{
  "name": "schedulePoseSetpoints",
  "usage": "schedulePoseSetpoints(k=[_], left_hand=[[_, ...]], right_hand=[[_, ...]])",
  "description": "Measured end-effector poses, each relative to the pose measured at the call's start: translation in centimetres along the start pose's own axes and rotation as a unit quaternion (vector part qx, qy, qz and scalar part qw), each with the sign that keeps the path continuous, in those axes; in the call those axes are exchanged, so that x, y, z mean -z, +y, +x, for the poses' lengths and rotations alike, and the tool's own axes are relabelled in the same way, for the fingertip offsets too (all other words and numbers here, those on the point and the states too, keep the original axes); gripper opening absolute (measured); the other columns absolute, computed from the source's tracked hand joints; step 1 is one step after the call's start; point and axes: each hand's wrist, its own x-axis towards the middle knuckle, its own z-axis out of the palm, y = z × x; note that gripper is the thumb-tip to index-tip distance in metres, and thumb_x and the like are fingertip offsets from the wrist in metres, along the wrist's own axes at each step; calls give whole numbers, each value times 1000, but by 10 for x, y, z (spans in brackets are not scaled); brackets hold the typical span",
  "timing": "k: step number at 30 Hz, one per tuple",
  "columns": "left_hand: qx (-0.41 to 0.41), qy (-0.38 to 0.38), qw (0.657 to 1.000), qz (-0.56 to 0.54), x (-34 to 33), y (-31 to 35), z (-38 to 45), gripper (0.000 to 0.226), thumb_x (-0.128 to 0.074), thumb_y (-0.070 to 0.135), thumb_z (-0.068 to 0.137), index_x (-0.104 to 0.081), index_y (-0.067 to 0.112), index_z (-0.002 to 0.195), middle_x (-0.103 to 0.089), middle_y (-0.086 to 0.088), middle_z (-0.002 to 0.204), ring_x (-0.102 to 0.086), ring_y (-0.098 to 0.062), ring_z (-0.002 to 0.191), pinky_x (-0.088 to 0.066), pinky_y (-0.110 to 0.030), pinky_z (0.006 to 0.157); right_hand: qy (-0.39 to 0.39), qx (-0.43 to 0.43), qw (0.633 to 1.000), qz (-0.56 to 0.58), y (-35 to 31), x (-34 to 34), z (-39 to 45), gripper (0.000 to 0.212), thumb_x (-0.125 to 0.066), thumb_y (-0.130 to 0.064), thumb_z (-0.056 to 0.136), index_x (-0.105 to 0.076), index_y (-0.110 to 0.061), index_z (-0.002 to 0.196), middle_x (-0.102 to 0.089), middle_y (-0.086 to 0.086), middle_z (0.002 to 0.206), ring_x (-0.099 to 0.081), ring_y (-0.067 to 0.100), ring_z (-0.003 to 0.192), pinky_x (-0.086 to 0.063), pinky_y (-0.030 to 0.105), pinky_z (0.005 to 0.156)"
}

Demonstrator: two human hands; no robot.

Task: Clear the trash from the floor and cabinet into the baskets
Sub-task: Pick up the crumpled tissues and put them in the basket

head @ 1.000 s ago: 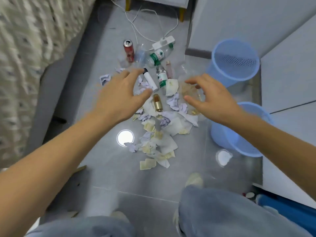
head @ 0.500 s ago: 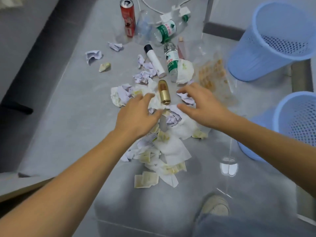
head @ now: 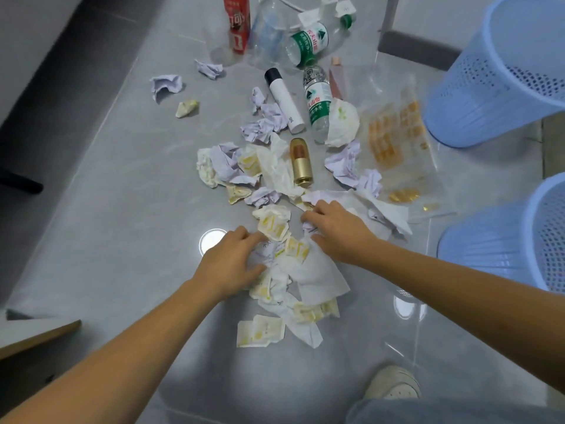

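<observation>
A heap of crumpled white and lilac paper scraps (head: 318, 276) lies on the grey floor. My left hand (head: 229, 264) grips scraps at the heap's left side, fingers curled into them. My right hand (head: 336, 231) grips paper at the heap's middle, fingers curled down. A gold bottle (head: 300, 162), a white tube (head: 284, 101), two water bottles (head: 318, 102) (head: 308, 41) and a red can (head: 237, 24) lie beyond. Two blue mesh baskets (head: 495, 75) (head: 501, 243) stand at the right.
A clear plastic bag with orange pieces (head: 394, 142) lies beside the far basket. Loose paper balls (head: 166, 85) sit at the left. A dark sofa base (head: 46, 96) borders the left side. My shoe (head: 394, 382) is at the bottom right.
Both hands dropped nearer to me and lower onto the paper heap and closed their fingers on scraps. The camera moved closer to the floor.
</observation>
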Motion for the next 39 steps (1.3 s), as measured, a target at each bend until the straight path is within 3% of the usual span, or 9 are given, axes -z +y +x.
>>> schedulePoseSetpoints(k=[4,10,16,20,23,26,33,36,39], left_hand=[[-1,16,1000,-1,-10,-1,4,43,-68,33,92,-56,32,133,-55,6,119,-54,-18,111,-39,-29,72],[6,58,998,-14,-4,3,15,24,-64,26,91,-58,23,114,-59,3,100,-60,-22,91,-43,-34,64],[-6,145,989,-29,33,20,23,26,-66,28,88,-55,28,111,-58,10,96,-57,-20,85,-43,-33,64],[-38,188,981,-35,66,43,28,26,-69,29,88,-57,29,111,-58,10,93,-55,-16,84,-42,-33,64],[-70,197,977,-48,87,68,32,24,-69,30,88,-55,33,107,-58,13,90,-57,-13,82,-48,-35,65],[-113,189,972,-82,104,109,37,23,-71,30,88,-56,34,105,-60,14,87,-59,-7,77,-54,-40,70],[-279,201,921,-184,112,273,57,18,-74,25,85,-62,22,99,-62,12,79,-58,-7,72,-48,-25,66],[-327,163,921,-139,89,337,73,21,-69,28,81,-64,25,101,-64,11,85,-58,-11,75,-53,-38,72],[-347,123,927,-67,58,382,81,25,-65,25,82,-63,24,106,-67,5,98,-62,-22,91,-54,-44,75]], right_hand=[[16,3,1000,-24,2,-8,0,28,-66,-22,94,-59,-20,122,-56,6,113,-52,30,97,-49,41,68],[17,-42,996,72,2,2,4,27,-68,-29,91,-60,-24,117,-55,-3,110,-50,23,110,-50,41,79],[109,-44,979,164,-4,26,0,33,-73,-38,85,-63,-25,113,-44,-13,94,-46,14,96,-39,32,77],[158,-58,960,223,-8,53,-14,36,-67,-49,85,-64,-26,113,-55,-9,98,-51,13,92,-43,32,80],[225,-77,937,256,-3,79,-38,27,-69,-37,88,-66,-25,111,-57,-11,97,-51,11,89,-44,27,81],[297,-97,914,258,5,112,-76,24,-72,-31,89,-67,-24,111,-61,-11,101,-53,9,86,-41,17,79],[456,-198,844,202,59,189,-214,22,-74,-21,90,-68,-21,110,-67,-2,102,-62,18,91,-44,26,71],[458,-290,824,167,95,182,-269,23,-75,-22,89,-68,-24,111,-68,-5,104,-63,18,92,-54,40,79],[434,-348,818,146,119,160,-306,25,-75,-25,87,-67,-25,111,-65,-6,104,-62,16,90,-54,41,83]])
